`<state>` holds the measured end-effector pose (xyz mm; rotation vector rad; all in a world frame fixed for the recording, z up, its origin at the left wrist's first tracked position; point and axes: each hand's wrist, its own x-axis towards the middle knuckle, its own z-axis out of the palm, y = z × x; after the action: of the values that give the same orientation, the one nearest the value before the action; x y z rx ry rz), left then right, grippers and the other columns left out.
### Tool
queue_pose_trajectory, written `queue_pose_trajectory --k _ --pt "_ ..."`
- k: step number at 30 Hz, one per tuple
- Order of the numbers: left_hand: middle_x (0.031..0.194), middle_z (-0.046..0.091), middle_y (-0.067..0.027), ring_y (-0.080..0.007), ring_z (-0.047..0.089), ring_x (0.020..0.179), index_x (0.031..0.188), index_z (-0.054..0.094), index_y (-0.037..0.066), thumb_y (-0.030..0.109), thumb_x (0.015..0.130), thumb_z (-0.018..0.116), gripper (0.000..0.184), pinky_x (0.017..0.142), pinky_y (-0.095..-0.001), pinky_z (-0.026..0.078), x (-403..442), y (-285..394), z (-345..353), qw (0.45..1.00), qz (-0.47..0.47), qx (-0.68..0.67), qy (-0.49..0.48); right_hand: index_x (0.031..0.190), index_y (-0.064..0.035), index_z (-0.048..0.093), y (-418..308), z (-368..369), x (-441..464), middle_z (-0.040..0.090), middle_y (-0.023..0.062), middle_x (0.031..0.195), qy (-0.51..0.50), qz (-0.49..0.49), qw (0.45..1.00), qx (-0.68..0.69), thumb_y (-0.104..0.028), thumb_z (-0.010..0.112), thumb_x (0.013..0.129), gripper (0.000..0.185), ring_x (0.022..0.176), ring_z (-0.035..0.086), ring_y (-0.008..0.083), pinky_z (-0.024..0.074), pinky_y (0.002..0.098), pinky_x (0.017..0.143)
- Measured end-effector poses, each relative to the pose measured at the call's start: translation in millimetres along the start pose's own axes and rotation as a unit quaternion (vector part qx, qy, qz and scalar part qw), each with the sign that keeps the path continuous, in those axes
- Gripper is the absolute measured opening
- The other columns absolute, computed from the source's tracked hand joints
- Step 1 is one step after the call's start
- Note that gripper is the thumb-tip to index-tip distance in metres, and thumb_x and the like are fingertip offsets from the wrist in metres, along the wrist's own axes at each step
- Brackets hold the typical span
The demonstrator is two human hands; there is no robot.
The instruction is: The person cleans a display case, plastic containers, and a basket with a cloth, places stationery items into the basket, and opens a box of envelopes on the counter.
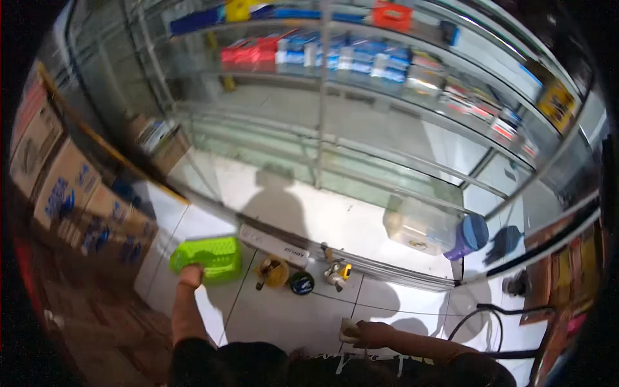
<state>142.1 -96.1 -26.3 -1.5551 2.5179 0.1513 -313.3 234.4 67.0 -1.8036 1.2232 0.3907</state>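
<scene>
My left hand (191, 276) is closed on the near left rim of a bright green plastic basket (222, 259) on the tiled floor. Its inside looks bare where it shows. In my right hand (374, 335) is a small cream-coloured block (349, 330), held by one end above the floor; its exact kind is unclear. Between my hands, a round yellowish spool-like thing (275, 273), a dark round tin-like thing (301, 282) and a silver-and-gold fishing reel (337, 275) stand near a long white box (273, 245).
A glass display case (321, 116) rises ahead, its shelves lined with blurred small boxes (345, 55). Inside, low on the right, are a clear plastic container (422, 226) and a purple tub (467, 237). Cardboard cartons (80, 200) stack up at left. A dark metal frame (496, 309) stands right.
</scene>
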Motion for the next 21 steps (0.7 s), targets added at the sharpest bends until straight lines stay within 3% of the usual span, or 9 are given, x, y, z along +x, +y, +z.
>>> queue_pose_trajectory --k 4,7,10,11,13,15,17,19,21 --pt "0.081 0.058 -0.0204 -0.0364 0.056 0.078 0.091 0.06 0.006 0.024 0.083 0.049 0.022 0.067 -0.0429 0.044 -17 21 -100 0.988 -0.062 -0.107 0.095 0.13 -0.0196 0.033 12 1 -4 0.034 0.0252 0.127 0.092 -0.044 0.995 -0.018 -0.038 0.046 0.086 0.049 0.104 0.047 0.036 0.0432 0.0421 0.087" --pt "0.086 0.058 -0.0163 -0.0308 0.055 0.078 0.096 0.054 0.002 0.029 0.088 0.044 0.03 0.068 -0.0393 0.043 -17 54 -157 0.969 -0.09 -0.201 0.115 0.131 -0.0205 0.032 12 -4 -10 0.026 0.0241 0.132 0.2 -0.043 0.978 0.024 -0.044 0.047 0.084 0.055 0.113 0.041 0.0375 0.0413 0.0403 0.09" --pt "0.098 0.054 -0.0105 -0.0218 0.053 0.082 0.109 0.045 0.002 0.032 0.09 0.041 0.036 0.07 -0.033 0.042 -18 92 -188 0.777 0.018 -0.528 0.343 0.125 -0.0114 0.04 6 -34 -25 0.026 0.0173 0.136 0.38 -0.049 0.92 0.083 -0.036 0.048 0.086 0.047 0.12 0.036 0.0312 0.0344 0.0404 0.098" --pt "0.098 0.054 -0.0105 -0.0218 0.053 0.082 0.109 0.045 0.002 0.032 0.09 0.041 0.036 0.07 -0.033 0.042 -18 107 -201 0.777 0.023 -0.527 0.344 0.125 -0.0114 0.04 12 -38 -24 0.026 0.0173 0.136 0.385 -0.049 0.918 0.083 -0.036 0.048 0.086 0.047 0.12 0.036 0.0312 0.0344 0.0404 0.098" --pt "0.111 0.049 -0.0069 -0.0173 0.052 0.089 0.123 0.034 0.005 0.031 0.09 0.041 0.043 0.074 -0.0293 0.041 -14 143 -235 0.711 0.068 -0.627 0.31 0.119 -0.0094 0.047 24 -48 -18 0.026 0.0137 0.137 0.511 -0.085 0.831 0.203 -0.032 0.05 0.086 0.041 0.119 0.036 0.0299 0.0333 0.0362 0.099" --pt "0.11 0.05 -0.0082 -0.0176 0.054 0.092 0.127 0.032 0.006 0.03 0.089 0.042 0.045 0.077 -0.0291 0.043 -14 199 -266 0.622 0.123 -0.711 0.304 0.118 -0.0067 0.049 23 -76 -34 0.024 0.012 0.138 0.527 -0.153 0.77 0.326 -0.024 0.056 0.083 0.04 0.122 0.033 0.027 0.031 0.0327 0.099" --pt "0.112 0.05 -0.0081 -0.0191 0.054 0.095 0.125 0.035 0.008 0.03 0.089 0.041 0.043 0.08 -0.0319 0.045 -20 255 -284 0.561 0.112 -0.785 0.239 0.117 -0.0052 0.05 11 -108 -60 0.025 0.0128 0.137 0.665 -0.198 0.679 0.24 -0.016 0.062 0.077 0.043 0.122 0.034 0.026 0.0316 0.0326 0.098" --pt "0.115 0.05 -0.0081 -0.0203 0.055 0.096 0.125 0.034 0.009 0.033 0.089 0.041 0.044 0.081 -0.0336 0.046 -18 304 -280 0.471 0.179 -0.853 0.137 0.119 -0.0089 0.049 2 -124 -77 0.025 0.0141 0.136 0.675 -0.234 0.614 0.335 -0.013 0.065 0.073 0.049 0.121 0.034 0.0272 0.0323 0.0341 0.098" --pt "0.117 0.048 -0.0079 -0.0207 0.054 0.098 0.127 0.032 0.011 0.036 0.088 0.04 0.047 0.082 -0.0342 0.046 -8 340 -255 0.437 0.172 -0.878 0.097 0.119 -0.0105 0.049 -7 -139 -89 0.027 0.0148 0.136 0.695 -0.239 0.595 0.326 -0.013 0.066 0.071 0.051 0.118 0.037 0.0288 0.0342 0.0348 0.096"
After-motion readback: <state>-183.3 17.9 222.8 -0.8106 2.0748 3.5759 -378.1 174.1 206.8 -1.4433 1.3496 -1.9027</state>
